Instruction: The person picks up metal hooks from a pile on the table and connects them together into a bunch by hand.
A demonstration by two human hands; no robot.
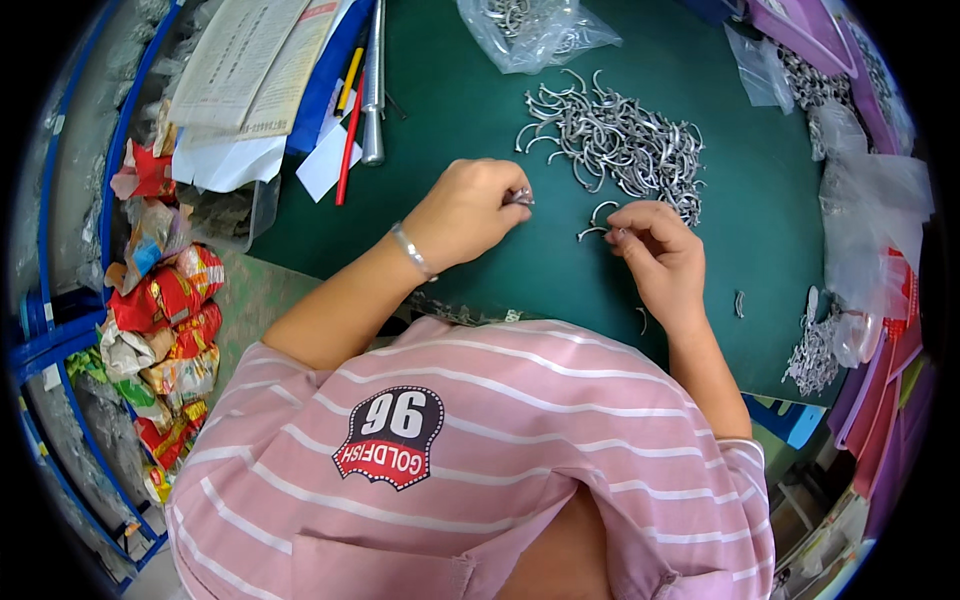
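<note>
A heap of small curved silver metal pieces (pixel 620 140) lies on the green tabletop (pixel 440 120). At the heap's near edge, my right hand (pixel 660 255) pinches with thumb and fingers at a small curved piece (pixel 592 232); another piece (pixel 603 210) lies right beside the fingertips. My left hand (pixel 475 208) is closed to the left of the heap, with silver metal pieces (pixel 520 197) poking out between thumb and fingers. How many it holds is hidden. Single pieces (pixel 739 304) lie nearer me on the right.
A clear plastic bag (pixel 540 35) of metal parts sits at the back. Papers (pixel 240 70), a red pencil (pixel 349 150) and a metal rod (pixel 373 90) lie on the left. More silver parts (pixel 815 345) are piled at the right edge, beside plastic bags (pixel 870 210) and a purple bin (pixel 805 30).
</note>
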